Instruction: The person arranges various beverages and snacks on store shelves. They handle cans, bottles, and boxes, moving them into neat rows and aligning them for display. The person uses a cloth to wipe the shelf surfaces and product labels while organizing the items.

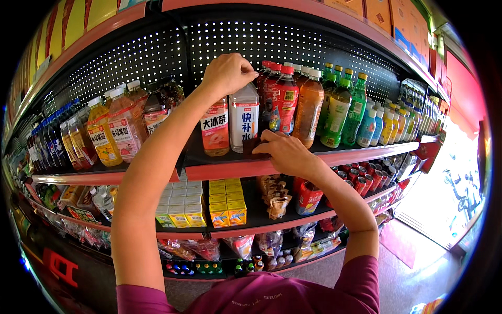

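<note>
My left hand reaches up to the top of a transparent bottle with a white and blue label. Its fingers are closed around the neck and cap, which they hide. This bottle stands upright at the shelf's front. Lower down, by its base, is my right hand, its fingers bent and pressed together over a dark, reddish patch of something I cannot make out. An iced tea bottle with a pink and white label is just left of the held bottle. Red-capped bottles and an amber drink bottle stand to the right.
The shelf edge runs below both hands, with a perforated back panel behind. More bottles line both sides, including green ones. Yellow drink cartons fill the shelf below. Right of the shelving is a bright doorway.
</note>
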The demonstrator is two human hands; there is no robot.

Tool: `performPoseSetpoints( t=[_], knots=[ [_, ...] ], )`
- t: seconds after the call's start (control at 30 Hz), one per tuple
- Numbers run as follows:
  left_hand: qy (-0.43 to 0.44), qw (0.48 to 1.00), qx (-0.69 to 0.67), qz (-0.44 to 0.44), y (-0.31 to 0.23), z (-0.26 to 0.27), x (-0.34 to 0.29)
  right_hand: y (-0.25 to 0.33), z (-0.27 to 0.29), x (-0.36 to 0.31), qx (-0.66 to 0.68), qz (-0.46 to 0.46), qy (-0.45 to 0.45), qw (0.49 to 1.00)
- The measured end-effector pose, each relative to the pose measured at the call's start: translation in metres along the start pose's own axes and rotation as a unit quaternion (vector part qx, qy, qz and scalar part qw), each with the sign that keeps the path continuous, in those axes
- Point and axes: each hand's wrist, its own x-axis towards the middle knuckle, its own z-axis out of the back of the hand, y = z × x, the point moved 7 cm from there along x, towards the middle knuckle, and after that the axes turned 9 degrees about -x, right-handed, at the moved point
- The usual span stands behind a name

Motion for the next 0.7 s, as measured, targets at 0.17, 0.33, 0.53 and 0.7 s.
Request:
performPoseSetpoints(
  t=[0.17,0.33,0.53,0.7],
  knots=[
    [-0.017,1.000,-0.003,0.015,0.006,-0.008,-0.004,-0.004,-0.006,0.000,-0.040,0.019,-0.028,0.999],
    [-0.004,0.999,-0.008,0.033,0.002,-0.011,-0.003,-0.007,-0.009,0.003,-0.044,0.022,-0.040,0.998],
    [-0.005,0.999,-0.021,0.032,0.004,-0.013,-0.004,-0.010,-0.010,-0.003,-0.023,0.041,-0.070,0.996],
    [-0.006,0.999,-0.023,0.044,0.009,-0.014,-0.003,-0.009,-0.007,-0.012,-0.021,0.073,-0.121,0.990]
  ],
)
